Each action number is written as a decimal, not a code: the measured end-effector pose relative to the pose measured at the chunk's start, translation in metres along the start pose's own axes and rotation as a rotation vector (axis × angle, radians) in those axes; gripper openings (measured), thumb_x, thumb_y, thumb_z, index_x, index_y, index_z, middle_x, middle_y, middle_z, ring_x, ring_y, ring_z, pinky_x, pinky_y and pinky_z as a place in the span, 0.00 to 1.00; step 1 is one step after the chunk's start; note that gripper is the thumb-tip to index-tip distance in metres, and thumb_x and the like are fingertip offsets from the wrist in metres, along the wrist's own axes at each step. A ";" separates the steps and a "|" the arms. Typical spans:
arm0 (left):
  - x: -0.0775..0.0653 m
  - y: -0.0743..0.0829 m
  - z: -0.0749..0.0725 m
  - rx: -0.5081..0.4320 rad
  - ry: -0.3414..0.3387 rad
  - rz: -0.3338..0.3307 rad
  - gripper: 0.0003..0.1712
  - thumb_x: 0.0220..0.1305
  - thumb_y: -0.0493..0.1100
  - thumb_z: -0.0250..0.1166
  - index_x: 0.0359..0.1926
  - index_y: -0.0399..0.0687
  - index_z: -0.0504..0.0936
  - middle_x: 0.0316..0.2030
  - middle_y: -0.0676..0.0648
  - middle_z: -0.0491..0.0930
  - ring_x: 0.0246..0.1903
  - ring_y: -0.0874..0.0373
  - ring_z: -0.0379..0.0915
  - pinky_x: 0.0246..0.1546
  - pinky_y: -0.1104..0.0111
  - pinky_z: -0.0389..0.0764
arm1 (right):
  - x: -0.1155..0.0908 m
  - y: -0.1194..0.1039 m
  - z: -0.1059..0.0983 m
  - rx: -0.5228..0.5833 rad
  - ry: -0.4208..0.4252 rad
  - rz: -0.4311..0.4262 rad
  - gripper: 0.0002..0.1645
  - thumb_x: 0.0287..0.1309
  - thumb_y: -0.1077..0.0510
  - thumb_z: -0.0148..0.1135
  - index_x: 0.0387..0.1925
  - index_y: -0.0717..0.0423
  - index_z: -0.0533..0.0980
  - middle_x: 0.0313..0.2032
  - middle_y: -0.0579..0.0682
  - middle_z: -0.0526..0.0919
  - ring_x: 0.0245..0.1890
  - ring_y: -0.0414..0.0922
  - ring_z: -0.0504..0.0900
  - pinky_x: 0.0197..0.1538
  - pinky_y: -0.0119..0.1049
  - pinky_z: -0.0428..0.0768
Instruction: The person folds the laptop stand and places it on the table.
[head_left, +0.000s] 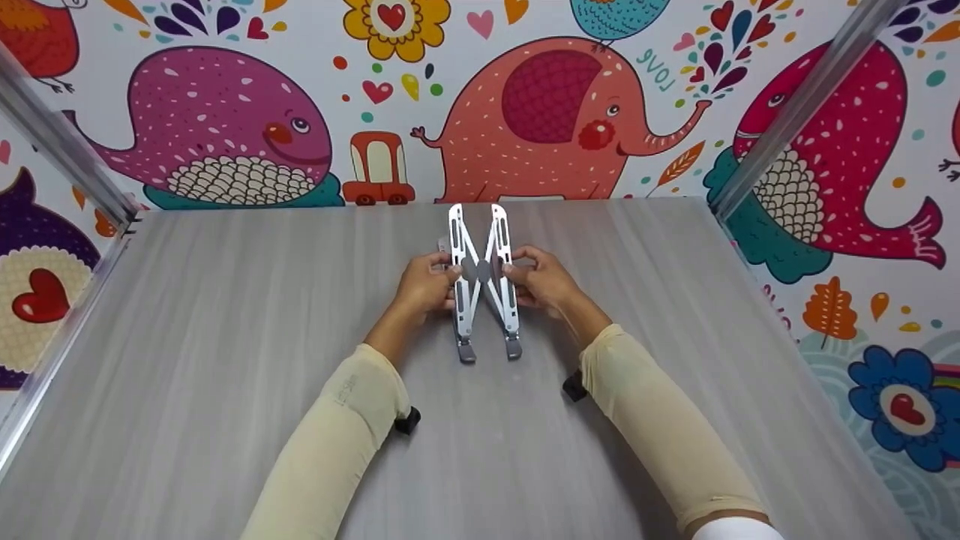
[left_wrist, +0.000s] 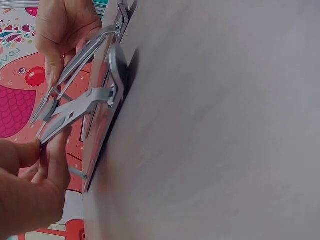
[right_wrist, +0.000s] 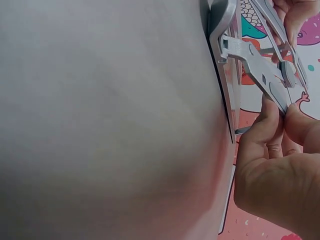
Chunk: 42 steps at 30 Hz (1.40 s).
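A silver folding laptop stand is partly spread, its bars forming a narrow X around a round grey hub. Two grey-padded hooks point toward the person. On the stand's left side bar, my left hand pinches with thumb above and fingers beneath. The right hand grips the opposite side bar in the same way. Both wrist views show a raised upper bar with a grey oval pad between thumb and fingers. Lower parts of the stand lie on or close to the tabletop; exact contact is hard to tell.
The grey wood-grain table spreads around the stand. Behind it rises a wall printed with cartoon animals. Metal posts stand at the back corners. Small black devices sit at the wrists, under cream sleeves.
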<state>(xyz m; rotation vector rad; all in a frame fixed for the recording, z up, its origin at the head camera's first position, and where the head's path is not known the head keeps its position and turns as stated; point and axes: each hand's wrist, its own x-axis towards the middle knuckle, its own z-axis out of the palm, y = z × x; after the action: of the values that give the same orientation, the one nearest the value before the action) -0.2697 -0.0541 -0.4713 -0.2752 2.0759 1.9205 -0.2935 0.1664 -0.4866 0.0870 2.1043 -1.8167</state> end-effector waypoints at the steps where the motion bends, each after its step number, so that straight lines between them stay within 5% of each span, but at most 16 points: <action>1: 0.001 0.000 0.001 0.006 0.003 -0.002 0.22 0.75 0.40 0.60 0.67 0.44 0.74 0.34 0.47 0.78 0.24 0.59 0.73 0.26 0.67 0.83 | 0.000 0.000 0.001 0.000 0.000 0.000 0.10 0.70 0.58 0.63 0.49 0.50 0.74 0.25 0.45 0.79 0.22 0.40 0.78 0.26 0.33 0.80; 9: 0.001 0.002 0.007 0.031 0.019 -0.020 0.26 0.75 0.42 0.60 0.71 0.49 0.72 0.48 0.44 0.83 0.39 0.56 0.80 0.48 0.56 0.85 | 0.003 -0.002 0.011 -0.005 0.000 0.021 0.11 0.70 0.56 0.63 0.51 0.49 0.74 0.29 0.46 0.84 0.24 0.41 0.82 0.27 0.34 0.81; 18: 0.001 -0.002 0.006 -0.019 -0.015 -0.020 0.23 0.76 0.41 0.59 0.69 0.47 0.73 0.49 0.41 0.84 0.39 0.56 0.83 0.40 0.63 0.87 | 0.004 -0.006 0.037 -0.010 -0.052 0.017 0.11 0.70 0.55 0.63 0.51 0.48 0.76 0.32 0.48 0.86 0.25 0.42 0.82 0.27 0.33 0.81; 23: 0.003 -0.006 0.001 -0.093 -0.034 -0.033 0.24 0.76 0.41 0.59 0.70 0.46 0.72 0.48 0.41 0.85 0.37 0.56 0.84 0.40 0.62 0.88 | 0.005 -0.007 0.041 -0.041 -0.050 -0.018 0.11 0.71 0.56 0.62 0.51 0.49 0.76 0.33 0.48 0.85 0.25 0.41 0.82 0.27 0.33 0.80; 30: 0.001 -0.007 0.004 -0.083 -0.004 0.001 0.25 0.76 0.41 0.58 0.70 0.45 0.71 0.51 0.40 0.85 0.39 0.55 0.84 0.38 0.63 0.88 | 0.003 -0.006 0.043 -0.065 -0.037 -0.046 0.11 0.71 0.55 0.62 0.52 0.47 0.76 0.35 0.49 0.84 0.29 0.43 0.83 0.30 0.35 0.82; 35: -0.001 -0.009 0.014 0.053 0.094 0.085 0.24 0.76 0.41 0.59 0.69 0.44 0.74 0.51 0.41 0.85 0.38 0.55 0.83 0.33 0.66 0.86 | -0.002 -0.010 0.045 -0.109 -0.001 -0.108 0.12 0.71 0.57 0.62 0.53 0.51 0.77 0.36 0.51 0.83 0.32 0.44 0.83 0.36 0.42 0.85; 42: -0.019 -0.011 0.024 0.539 0.257 0.295 0.24 0.75 0.41 0.58 0.67 0.37 0.69 0.42 0.38 0.85 0.38 0.49 0.82 0.39 0.58 0.82 | -0.005 -0.019 0.043 -0.314 -0.001 -0.128 0.20 0.75 0.49 0.57 0.63 0.46 0.72 0.47 0.56 0.85 0.40 0.51 0.87 0.41 0.49 0.88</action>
<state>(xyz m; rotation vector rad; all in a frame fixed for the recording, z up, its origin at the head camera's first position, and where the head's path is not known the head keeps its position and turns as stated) -0.2459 -0.0323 -0.4760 -0.0974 2.8409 1.4338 -0.2848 0.1228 -0.4718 -0.1309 2.4143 -1.5261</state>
